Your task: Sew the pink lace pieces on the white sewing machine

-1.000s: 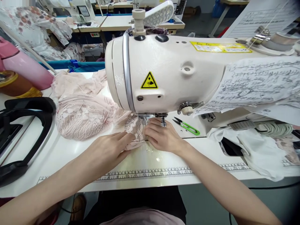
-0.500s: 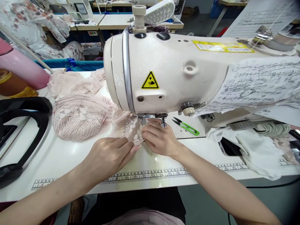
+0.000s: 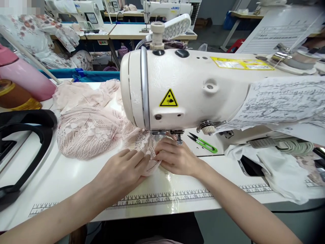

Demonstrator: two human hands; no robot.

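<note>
Okay, head view: pink lace fabric [image 3: 87,137] lies bunched on the white tabletop [image 3: 73,186], left of the sewing machine [image 3: 188,88], with a narrow part running under the machine head to the hands. Left hand [image 3: 125,167] has its fingers curled and closed on the near edge; right hand [image 3: 177,157], just beside it below the needle area, pinches the same edge with bent fingers, some tips hidden, so can't tell how firmly. Fabric looks light, limp, thin; openwork probably stretches or snags easily, and the smooth tabletop should let it slide. Best hold is likely the denser edge strip, flat between thumb and fingertips, not the open netting. Green-handled snips [image 3: 207,145] lie right of the right hand, apart from it; phone [image 3: 250,166] sits farther right, partly under white cloth [image 3: 286,176].
</note>
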